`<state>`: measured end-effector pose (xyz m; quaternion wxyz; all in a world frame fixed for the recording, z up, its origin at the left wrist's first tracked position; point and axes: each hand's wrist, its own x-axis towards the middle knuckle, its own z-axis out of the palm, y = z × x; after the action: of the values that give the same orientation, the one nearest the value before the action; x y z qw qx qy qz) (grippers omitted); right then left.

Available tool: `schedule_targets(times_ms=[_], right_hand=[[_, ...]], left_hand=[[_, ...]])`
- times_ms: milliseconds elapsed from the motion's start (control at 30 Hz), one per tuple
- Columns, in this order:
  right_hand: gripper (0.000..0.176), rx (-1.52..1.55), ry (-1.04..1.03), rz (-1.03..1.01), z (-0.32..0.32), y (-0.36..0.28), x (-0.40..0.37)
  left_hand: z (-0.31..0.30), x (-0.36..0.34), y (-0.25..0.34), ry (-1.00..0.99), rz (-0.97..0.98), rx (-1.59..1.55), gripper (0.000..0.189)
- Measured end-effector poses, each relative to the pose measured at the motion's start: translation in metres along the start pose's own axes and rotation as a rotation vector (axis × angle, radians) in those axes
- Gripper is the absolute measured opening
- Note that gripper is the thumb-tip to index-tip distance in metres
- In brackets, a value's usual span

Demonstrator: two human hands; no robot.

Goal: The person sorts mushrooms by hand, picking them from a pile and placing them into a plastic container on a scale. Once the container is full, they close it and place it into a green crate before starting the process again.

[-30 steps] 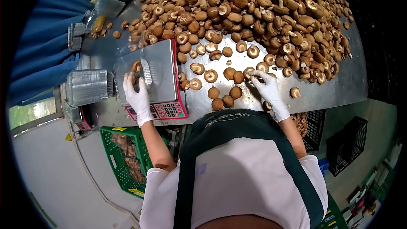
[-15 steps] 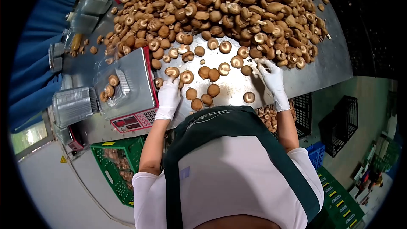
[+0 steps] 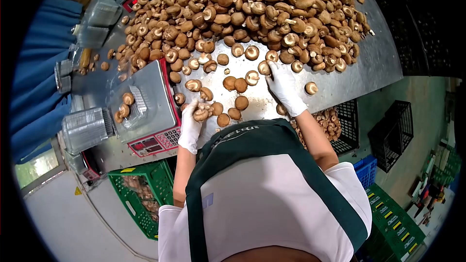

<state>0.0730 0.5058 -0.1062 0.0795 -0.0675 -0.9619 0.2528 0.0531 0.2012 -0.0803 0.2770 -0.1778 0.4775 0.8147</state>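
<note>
My left hand [image 3: 191,121], in a white glove, is closed on a brown mushroom [image 3: 200,114] beside the red-edged scale [image 3: 155,92]. My right hand [image 3: 282,85], gloved too, reaches over the metal table, its fingers at a mushroom [image 3: 264,68] below the big mushroom heap [image 3: 272,14]. Whether it grips that mushroom is hard to tell. Loose mushrooms [image 3: 241,102] lie between the hands, some cap up, some stem up. On the scale, a clear plastic tray [image 3: 138,106] stands with a few mushrooms [image 3: 124,110] at its left side.
Stacked clear trays [image 3: 86,125] stand left of the scale. Below the table are a green crate [image 3: 131,204] at left and a black crate [image 3: 347,126] with mushrooms at right. More black crates [image 3: 393,136], a blue crate [image 3: 365,170] and green crates [image 3: 395,223] lie further right.
My left hand has drawn back toward me with a mushroom in it. My right hand has moved left and inward to a mushroom. One mushroom now lies to its right.
</note>
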Motion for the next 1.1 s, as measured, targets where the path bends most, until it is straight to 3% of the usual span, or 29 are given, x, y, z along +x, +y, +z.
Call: schedule_targets(times_ms=[33, 100, 167, 200, 233, 300, 333, 433, 467, 500, 600, 633, 700, 733, 833, 900, 1033, 1100], right_hand=[[0.043, -0.01, 0.008, 0.001, 0.004, 0.001, 0.003], [0.042, -0.021, 0.014, -0.005, 0.003, -0.002, 0.007], [0.039, 0.09, 0.024, 0.122, -0.006, -0.011, 0.007], [0.038, 0.289, 0.03, 0.133, -0.014, -0.017, 0.005], [0.033, 0.534, -0.119, 0.216, -0.024, -0.024, 0.005], [0.029, 1.078, -0.409, 0.311, -0.038, -0.038, -0.001], [0.028, 1.179, -0.527, 0.31, -0.03, -0.042, -0.004], [0.03, 0.634, -0.617, 0.057, -0.036, -0.055, -0.019], [0.029, 0.544, -0.472, 0.011, -0.036, -0.053, -0.021], [0.029, 0.54, -0.467, 0.013, -0.038, -0.05, -0.02], [0.027, 0.221, -0.126, 0.197, -0.03, -0.018, -0.016], [0.027, 0.005, -0.227, 0.208, -0.043, -0.017, -0.013], [0.031, -0.074, -0.22, 0.109, -0.035, 0.003, -0.016], [0.038, -0.002, -0.139, 0.003, -0.024, 0.013, -0.019], [0.038, 0.095, -0.009, 0.033, 0.009, 0.029, -0.019], [0.039, 0.071, 0.085, -0.035, 0.01, 0.025, -0.015], [0.04, 0.554, -0.266, 0.419, -0.011, -0.008, -0.007], [0.039, 0.773, -0.312, 0.447, 0.0, -0.008, -0.009]], left_hand=[[-0.001, 0.0, -0.005, 0.119, 0.072, 0.182, 0.024], [0.003, -0.007, -0.006, 0.173, 0.06, 0.261, 0.017], [0.007, -0.008, -0.005, 0.141, 0.066, 0.333, 0.017], [0.01, -0.009, -0.005, 0.106, 0.067, 0.407, 0.022], [0.021, -0.012, -0.001, 0.024, 0.064, 0.444, 0.038], [0.056, -0.021, 0.002, -0.044, 0.064, 0.521, 0.053], [0.063, -0.019, -0.003, -0.111, 0.104, 0.597, 0.057], [0.078, -0.007, -0.019, -0.31, 0.127, 0.59, 0.058], [0.08, -0.007, -0.018, -0.285, 0.025, 0.55, 0.055], [0.083, -0.008, -0.015, -0.257, -0.077, 0.509, 0.052], [0.054, 0.001, -0.02, -0.195, -0.022, 0.222, 0.043], [0.049, 0.002, -0.02, -0.189, -0.02, 0.128, 0.043], [0.05, -0.005, -0.016, -0.115, 0.039, 0.176, 0.046], [0.047, -0.004, -0.019, -0.11, 0.038, 0.178, 0.046], [0.052, -0.005, -0.025, 0.027, 0.403, 0.665, 0.052], [0.061, -0.01, -0.027, 0.067, 0.368, 0.564, 0.052], [0.068, -0.013, -0.022, 0.092, 0.468, 0.739, 0.056], [0.07, -0.015, -0.021, 0.094, 0.472, 0.711, 0.055]])
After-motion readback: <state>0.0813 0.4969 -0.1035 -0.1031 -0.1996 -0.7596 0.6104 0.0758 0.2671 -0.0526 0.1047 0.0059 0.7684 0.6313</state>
